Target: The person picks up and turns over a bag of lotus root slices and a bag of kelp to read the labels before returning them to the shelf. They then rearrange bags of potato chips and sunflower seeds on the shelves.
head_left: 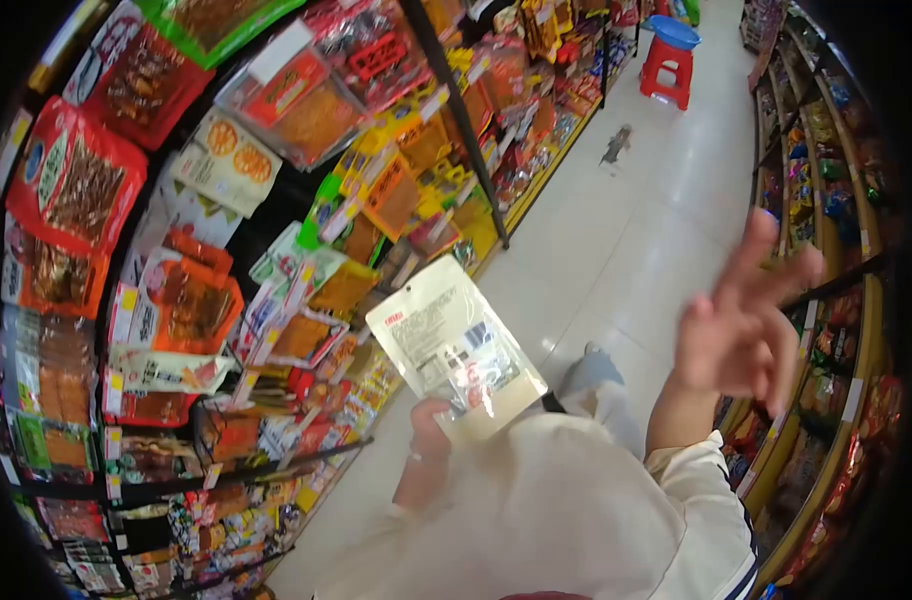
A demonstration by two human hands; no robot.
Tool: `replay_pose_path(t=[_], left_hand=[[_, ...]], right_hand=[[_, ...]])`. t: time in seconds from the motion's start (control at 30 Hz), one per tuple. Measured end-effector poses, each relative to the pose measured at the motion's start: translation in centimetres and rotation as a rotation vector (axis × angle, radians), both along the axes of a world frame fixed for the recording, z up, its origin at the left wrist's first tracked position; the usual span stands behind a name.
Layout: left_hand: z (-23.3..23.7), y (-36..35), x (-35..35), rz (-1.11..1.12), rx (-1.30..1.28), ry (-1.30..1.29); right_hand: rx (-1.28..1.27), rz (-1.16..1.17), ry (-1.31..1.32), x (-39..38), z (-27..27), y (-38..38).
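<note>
Brightly lit, glare on pouch (458, 345), reflections on floor (601, 250), blurred hands (733, 340), fisheye-curved edges, black corners

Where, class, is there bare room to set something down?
Mostly bare: the pale tiled floor between the black-framed shelves on either side, short of the red plastic stool, beyond the flat cream packet in the left hand. Crowded: those shelves, packed with colourful plastic packets.

Head-worn view, facing forward and down

Glossy plastic-looking pouch (446, 325), matt cloth shirt (566, 510), smooth shiny floor (616, 235), smooth plastic stool (666, 72)
</note>
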State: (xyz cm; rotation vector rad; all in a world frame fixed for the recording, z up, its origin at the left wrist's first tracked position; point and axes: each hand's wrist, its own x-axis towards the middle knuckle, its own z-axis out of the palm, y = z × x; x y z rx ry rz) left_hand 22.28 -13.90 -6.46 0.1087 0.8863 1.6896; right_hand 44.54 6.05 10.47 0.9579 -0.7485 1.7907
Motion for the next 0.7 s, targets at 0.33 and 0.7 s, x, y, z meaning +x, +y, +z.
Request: replay_pose_path(t=[0.33,0.7], left_hand=[[-1.5,6.1,6.2,0.277,-0.081,-0.04],[0.0,11.0,14.0,0.806,-0.145,0.025]], right_hand=[[-0.765,0.466,-0.618,-5.2,-19.0,9.3],[0.224,1.151,-0.082,-8.4,-7.2,16.1]])
